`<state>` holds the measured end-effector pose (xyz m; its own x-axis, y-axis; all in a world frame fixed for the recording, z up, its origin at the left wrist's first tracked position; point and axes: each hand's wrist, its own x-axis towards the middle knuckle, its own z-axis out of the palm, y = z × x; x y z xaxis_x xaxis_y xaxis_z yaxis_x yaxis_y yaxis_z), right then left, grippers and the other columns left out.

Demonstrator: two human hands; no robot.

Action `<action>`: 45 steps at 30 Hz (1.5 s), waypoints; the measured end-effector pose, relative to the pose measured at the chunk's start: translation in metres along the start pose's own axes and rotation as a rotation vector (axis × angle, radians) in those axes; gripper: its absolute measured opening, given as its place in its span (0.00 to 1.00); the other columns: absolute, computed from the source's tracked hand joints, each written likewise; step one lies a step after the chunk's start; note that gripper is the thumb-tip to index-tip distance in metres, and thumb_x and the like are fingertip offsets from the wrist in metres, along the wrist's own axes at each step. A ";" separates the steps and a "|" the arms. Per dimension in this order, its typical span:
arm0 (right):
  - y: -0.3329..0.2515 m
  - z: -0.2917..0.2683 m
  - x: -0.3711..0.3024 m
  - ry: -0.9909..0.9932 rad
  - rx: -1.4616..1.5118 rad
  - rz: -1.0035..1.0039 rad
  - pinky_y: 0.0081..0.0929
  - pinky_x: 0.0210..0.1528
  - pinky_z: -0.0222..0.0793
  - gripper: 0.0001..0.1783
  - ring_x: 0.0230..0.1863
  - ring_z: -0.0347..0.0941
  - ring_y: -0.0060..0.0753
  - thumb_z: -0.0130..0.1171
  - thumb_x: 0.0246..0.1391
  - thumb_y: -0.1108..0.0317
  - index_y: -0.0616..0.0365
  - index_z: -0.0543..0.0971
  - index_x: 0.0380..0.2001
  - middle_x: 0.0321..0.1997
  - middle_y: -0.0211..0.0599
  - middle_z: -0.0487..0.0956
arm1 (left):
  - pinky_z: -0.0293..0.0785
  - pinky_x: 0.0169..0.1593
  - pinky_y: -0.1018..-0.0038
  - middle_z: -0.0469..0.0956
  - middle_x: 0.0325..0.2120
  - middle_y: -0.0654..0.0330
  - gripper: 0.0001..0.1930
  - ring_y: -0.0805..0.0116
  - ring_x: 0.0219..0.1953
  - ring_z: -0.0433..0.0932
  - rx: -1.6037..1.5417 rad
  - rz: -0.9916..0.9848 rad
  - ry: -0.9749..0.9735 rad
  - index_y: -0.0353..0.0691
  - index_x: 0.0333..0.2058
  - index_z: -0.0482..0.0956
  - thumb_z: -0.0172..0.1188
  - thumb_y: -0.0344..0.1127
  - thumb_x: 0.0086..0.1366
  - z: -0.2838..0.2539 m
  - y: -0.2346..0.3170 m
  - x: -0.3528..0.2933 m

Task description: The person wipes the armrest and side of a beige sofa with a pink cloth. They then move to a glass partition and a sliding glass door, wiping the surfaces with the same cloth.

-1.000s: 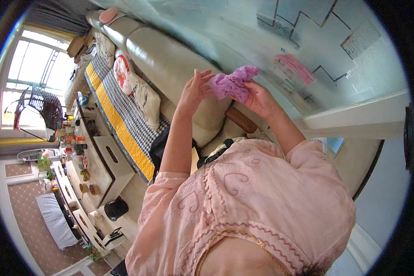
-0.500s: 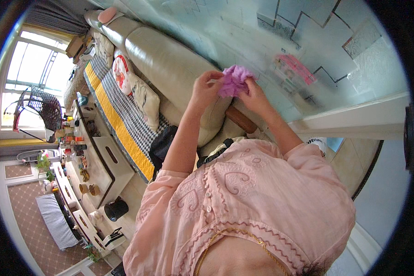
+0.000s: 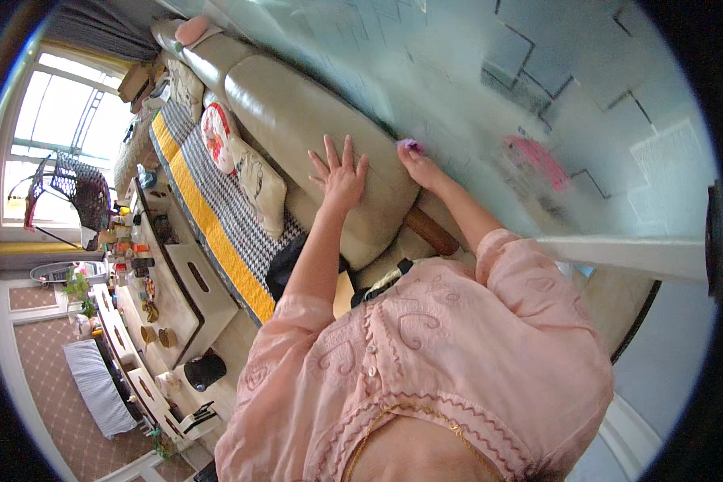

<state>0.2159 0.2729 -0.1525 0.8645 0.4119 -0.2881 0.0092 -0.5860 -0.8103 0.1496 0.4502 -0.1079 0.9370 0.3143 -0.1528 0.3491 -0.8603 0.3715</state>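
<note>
My left hand [image 3: 341,178] is over the beige leather sofa back [image 3: 313,104], fingers spread and nothing in them. It appears to rest on the leather. Beyond the sofa's near end, my right hand [image 3: 422,169] grips a purple cloth [image 3: 410,146], most of which is hidden by the fingers and the sofa edge. Right behind that hand rises a frosted glass panel [image 3: 474,96] with dark angular lines. A pink shape [image 3: 537,161] shows blurred in the glass.
A checked sofa cover with a yellow band [image 3: 205,241] carries several cushions [image 3: 261,189]. Left of it stand a cluttered coffee table [image 3: 173,297] and a black bin [image 3: 205,370]. A dark bag or cloth [image 3: 285,265] lies by my left forearm. A white frame edge [image 3: 610,251] is at right.
The purple cloth was between both hands. My left hand has let go and spread over the sofa back; my right hand has lowered the cloth toward the gap by the glass.
</note>
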 end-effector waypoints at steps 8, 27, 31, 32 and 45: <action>-0.027 0.015 0.095 -0.135 0.078 -0.017 0.32 0.62 0.49 0.43 0.61 0.59 0.42 0.26 0.55 0.33 0.61 0.62 0.55 0.58 0.45 0.66 | 0.32 0.54 0.29 0.23 0.65 0.63 0.33 0.42 0.63 0.17 -0.002 -0.033 -0.061 0.66 0.62 0.46 0.44 0.60 0.60 0.005 0.002 0.003; 0.020 -0.024 -0.066 0.351 -0.127 -0.196 0.43 0.39 0.65 0.16 0.37 0.70 0.58 0.47 0.57 0.61 0.64 0.71 0.39 0.35 0.55 0.75 | 0.32 0.59 0.38 0.26 0.65 0.57 0.36 0.49 0.65 0.22 -0.200 0.001 0.083 0.53 0.64 0.43 0.42 0.59 0.62 0.016 -0.015 -0.004; -0.014 0.000 -0.055 0.312 -0.140 -0.544 0.43 0.45 0.65 0.12 0.43 0.69 0.57 0.44 0.54 0.72 0.64 0.72 0.40 0.39 0.54 0.74 | 0.35 0.61 0.44 0.27 0.65 0.51 0.37 0.51 0.66 0.27 -0.261 -0.070 0.162 0.46 0.64 0.39 0.42 0.55 0.63 0.038 -0.007 -0.028; -0.014 0.015 -0.041 0.379 -0.193 -0.677 0.43 0.46 0.65 0.13 0.44 0.69 0.57 0.43 0.52 0.75 0.64 0.72 0.41 0.40 0.54 0.74 | 0.35 0.61 0.44 0.26 0.65 0.52 0.37 0.51 0.66 0.26 -0.258 -0.063 0.156 0.47 0.64 0.39 0.42 0.55 0.63 0.039 -0.009 -0.029; -0.040 0.010 0.064 0.088 -0.313 -0.652 0.39 0.50 0.64 0.18 0.48 0.68 0.52 0.40 0.49 0.76 0.59 0.73 0.42 0.46 0.50 0.73 | 0.31 0.62 0.46 0.23 0.65 0.56 0.38 0.54 0.66 0.23 -0.293 -0.051 0.093 0.48 0.64 0.34 0.40 0.56 0.63 0.036 -0.006 -0.025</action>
<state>0.2655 0.3302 -0.1435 0.6714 0.6953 0.2565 0.6681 -0.4179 -0.6157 0.1236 0.4327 -0.1391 0.9108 0.4009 -0.0984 0.3722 -0.6946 0.6156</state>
